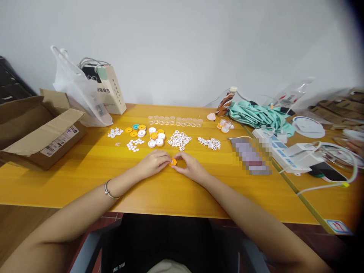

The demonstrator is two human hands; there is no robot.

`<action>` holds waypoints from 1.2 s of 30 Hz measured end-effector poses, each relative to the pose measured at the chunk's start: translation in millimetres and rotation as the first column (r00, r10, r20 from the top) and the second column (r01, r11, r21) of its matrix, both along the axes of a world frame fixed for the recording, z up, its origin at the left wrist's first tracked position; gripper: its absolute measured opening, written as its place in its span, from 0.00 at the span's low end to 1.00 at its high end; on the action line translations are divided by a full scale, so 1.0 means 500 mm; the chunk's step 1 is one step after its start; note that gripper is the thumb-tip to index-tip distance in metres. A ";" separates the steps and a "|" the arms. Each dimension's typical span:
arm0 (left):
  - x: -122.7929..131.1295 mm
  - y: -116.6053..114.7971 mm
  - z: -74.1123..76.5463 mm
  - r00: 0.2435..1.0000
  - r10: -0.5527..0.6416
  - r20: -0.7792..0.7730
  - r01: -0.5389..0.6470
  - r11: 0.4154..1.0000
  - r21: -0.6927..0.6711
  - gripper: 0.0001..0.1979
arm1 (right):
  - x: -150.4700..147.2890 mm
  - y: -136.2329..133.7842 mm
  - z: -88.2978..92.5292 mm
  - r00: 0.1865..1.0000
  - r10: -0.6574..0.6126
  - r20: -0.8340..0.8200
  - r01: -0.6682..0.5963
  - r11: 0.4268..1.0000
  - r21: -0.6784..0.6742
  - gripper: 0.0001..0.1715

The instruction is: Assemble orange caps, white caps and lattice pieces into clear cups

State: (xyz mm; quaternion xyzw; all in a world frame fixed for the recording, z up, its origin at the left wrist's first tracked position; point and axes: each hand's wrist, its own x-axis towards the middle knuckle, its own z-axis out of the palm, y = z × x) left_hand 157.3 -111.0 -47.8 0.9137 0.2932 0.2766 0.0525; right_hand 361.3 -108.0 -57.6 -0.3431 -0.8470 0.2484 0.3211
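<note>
- On the paper bag, the characters "镜超市" can be read; its smaller print cannot be made out.
- On the brown bottle, only the start of a white brand name, apparently "NES", can be read.
- A printed label is borne by the open cardboard box; its text is too small to be read.
- White lettering beginning "MIU" is shown on the black garment; the rest is unclear.
- A red-and-blue sticker is fixed at the table's near edge; its wording cannot be read.
- The orange disc is held between both hands, just above or on the table, which cannot be told; the white lattice pieces lie beyond it.
- By the left hand, the disc's left side is gripped with bent fingers pressed close together; the thumb is mostly hidden.
- By the right hand, the right side is pinched between thumb and curved forefinger, parted by the disc's width.
</note>
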 end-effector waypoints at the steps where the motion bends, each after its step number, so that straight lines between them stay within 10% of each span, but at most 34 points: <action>1: -0.002 0.001 0.000 1.000 0.010 -0.011 -0.010 1.000 0.024 0.09 | 0.000 0.000 0.000 1.000 0.003 0.000 -0.003 1.000 -0.001 0.11; 19: -0.031 -0.002 0.017 0.990 0.050 -0.129 -0.036 0.993 0.112 0.12 | 0.001 0.002 -0.004 1.000 -0.005 -0.007 0.005 1.000 -0.023 0.12; 28: -0.176 0.083 0.039 0.844 0.521 -0.131 -0.532 0.844 -0.068 0.13 | 0.003 0.004 -0.006 1.000 -0.022 0.007 0.023 0.999 -0.035 0.14; 36: -0.171 0.093 0.029 0.811 0.542 -0.220 -0.578 0.802 -0.154 0.12 | 0.002 0.005 -0.009 1.000 -0.029 0.003 0.029 1.000 -0.009 0.14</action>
